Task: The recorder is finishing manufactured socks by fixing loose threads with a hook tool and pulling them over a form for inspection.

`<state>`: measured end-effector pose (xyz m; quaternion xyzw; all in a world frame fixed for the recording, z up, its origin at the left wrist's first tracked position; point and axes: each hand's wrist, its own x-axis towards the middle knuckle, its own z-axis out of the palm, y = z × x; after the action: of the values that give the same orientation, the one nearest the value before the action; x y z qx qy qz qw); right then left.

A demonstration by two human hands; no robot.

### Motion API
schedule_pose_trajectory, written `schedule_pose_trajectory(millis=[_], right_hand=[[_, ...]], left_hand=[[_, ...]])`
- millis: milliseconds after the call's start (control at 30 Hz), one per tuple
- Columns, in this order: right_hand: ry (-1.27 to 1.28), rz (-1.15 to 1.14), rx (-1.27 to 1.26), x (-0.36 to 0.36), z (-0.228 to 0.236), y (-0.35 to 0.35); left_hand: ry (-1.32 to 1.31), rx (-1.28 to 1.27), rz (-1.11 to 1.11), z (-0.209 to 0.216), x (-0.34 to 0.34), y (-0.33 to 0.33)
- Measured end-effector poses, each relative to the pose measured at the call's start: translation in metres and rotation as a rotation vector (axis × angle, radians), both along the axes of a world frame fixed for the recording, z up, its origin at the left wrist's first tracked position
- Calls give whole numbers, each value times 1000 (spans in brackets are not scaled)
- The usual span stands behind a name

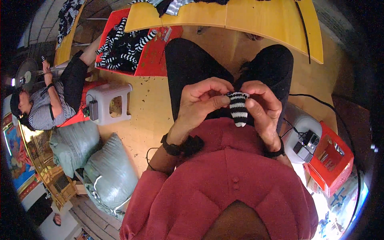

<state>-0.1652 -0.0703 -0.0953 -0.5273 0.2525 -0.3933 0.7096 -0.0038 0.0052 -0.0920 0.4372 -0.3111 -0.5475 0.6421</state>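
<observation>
A small black-and-white striped knitted piece (239, 109) hangs in front of my lap, tapering to a rounded white end that points toward me. My left hand (202, 99) pinches its upper left edge between thumb and fingers. At the upper right edge, my right hand (263, 105) has its thumb and bent fingers closed on the same piece. Both hands are close together above my thighs. The fingertips partly cover the top of the knit, so I cannot tell whether it is a sock, a glove part or something else.
Ahead stands a yellow table (264, 20) with striped cloth on it. A red box (154, 60) full of striped knitwear sits front left. Farther left, a seated person (50, 102) works beside a grey stool (110, 104). Stuffed sacks (110, 172) lie behind left; a red crate (332, 160) is at right.
</observation>
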Motion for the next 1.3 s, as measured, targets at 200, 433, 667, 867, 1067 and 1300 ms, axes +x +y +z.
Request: schedule_pose_trajectory(millis=[200, 433, 667, 867, 1067, 1300], right_hand=[[197, -16, -161, 3, -3, 0], [244, -191, -447, 13, -13, 13], [195, -130, -203, 14, -19, 14], [53, -60, 214, 12, -12, 14], [117, -131, 235, 9, 9, -1], [216, -111, 164, 17, 30, -13]], left_hand=[[-234, 139, 33, 12, 0, -4], [340, 223, 64, -9, -1, -6], [773, 88, -112, -17, -4, -8], [643, 192, -112, -8, -5, -14], [-38, -15, 80, 1, -11, -18], [148, 0, -1, 11, -4, -25]])
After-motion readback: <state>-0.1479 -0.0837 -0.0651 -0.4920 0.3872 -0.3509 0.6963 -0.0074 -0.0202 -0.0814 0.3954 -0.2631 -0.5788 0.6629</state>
